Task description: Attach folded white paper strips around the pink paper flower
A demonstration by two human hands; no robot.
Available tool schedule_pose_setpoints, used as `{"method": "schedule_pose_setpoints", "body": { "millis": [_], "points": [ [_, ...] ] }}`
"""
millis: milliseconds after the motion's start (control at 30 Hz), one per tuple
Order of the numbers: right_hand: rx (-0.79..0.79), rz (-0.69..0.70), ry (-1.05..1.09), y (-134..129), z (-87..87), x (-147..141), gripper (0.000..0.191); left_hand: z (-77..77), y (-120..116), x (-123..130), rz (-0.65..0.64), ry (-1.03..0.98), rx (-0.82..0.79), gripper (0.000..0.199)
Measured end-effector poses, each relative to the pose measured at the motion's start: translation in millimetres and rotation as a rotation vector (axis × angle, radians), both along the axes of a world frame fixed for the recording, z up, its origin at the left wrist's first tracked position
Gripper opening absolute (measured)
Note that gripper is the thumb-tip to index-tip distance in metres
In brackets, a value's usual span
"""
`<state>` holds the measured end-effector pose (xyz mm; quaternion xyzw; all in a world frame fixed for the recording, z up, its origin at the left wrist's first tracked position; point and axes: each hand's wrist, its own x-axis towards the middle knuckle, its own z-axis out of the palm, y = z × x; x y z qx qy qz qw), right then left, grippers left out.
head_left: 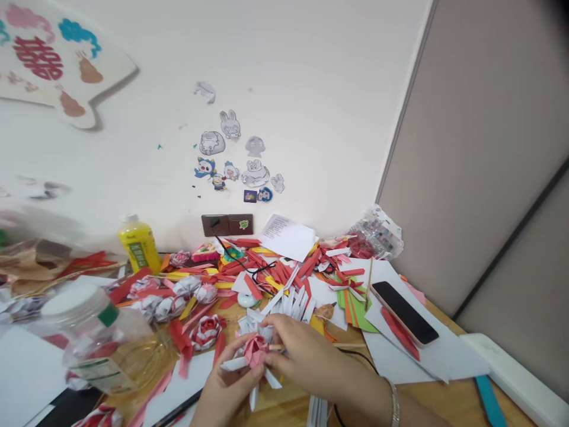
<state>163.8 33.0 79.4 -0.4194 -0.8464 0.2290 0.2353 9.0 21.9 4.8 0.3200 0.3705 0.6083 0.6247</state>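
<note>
A folded paper flower (255,350) with a pink centre and white strips sticking out is between my two hands, low in the middle of the head view. My left hand (233,373) grips it from the left, thumb and fingers closed on its edge. From the right, my right hand (296,353) pinches the pink folds. A thin wooden stick (349,345) shows on both sides of my right hand; how it is held is hidden. Just beyond my hands lie white folded paper strips (291,305). A red and white paper flower (207,332) rests to the left.
A clear plastic jar (95,332) and a yellow bottle (140,243) stand at the left. Red paper strips (306,264) crowd the back. On white sheets at the right lies a phone (405,313). A black cable (235,258) runs from the wall socket (227,225).
</note>
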Motion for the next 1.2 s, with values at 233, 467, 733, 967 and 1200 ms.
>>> {"method": "schedule_pose_setpoints", "body": {
  "millis": [233, 467, 733, 967, 1200],
  "points": [
    [0.174, 0.112, 0.150, 4.3, -0.3, 4.8, 0.014, 10.1, -2.8, -2.4, 0.109, 0.013, -0.034, 0.045],
    [0.358, 0.055, -0.084, 1.5, -9.4, -2.8, 0.023, 17.2, -5.6, 1.1, 0.143, 0.000, -0.083, 0.051],
    [0.212, -0.080, -0.209, -8.6, -4.9, -8.3, 0.013, 15.7, -5.7, 2.2, 0.170, 0.034, -0.050, 0.047],
    [0.125, -0.164, -0.124, -7.8, -18.7, -11.9, 0.014, 16.3, -8.7, 4.8, 0.175, 0.114, -0.026, 0.049],
    [0.122, -0.176, -0.039, -6.6, -26.1, -13.3, 0.009, 18.7, -10.5, 7.6, 0.202, 0.118, 0.006, 0.044]
  ]
}}
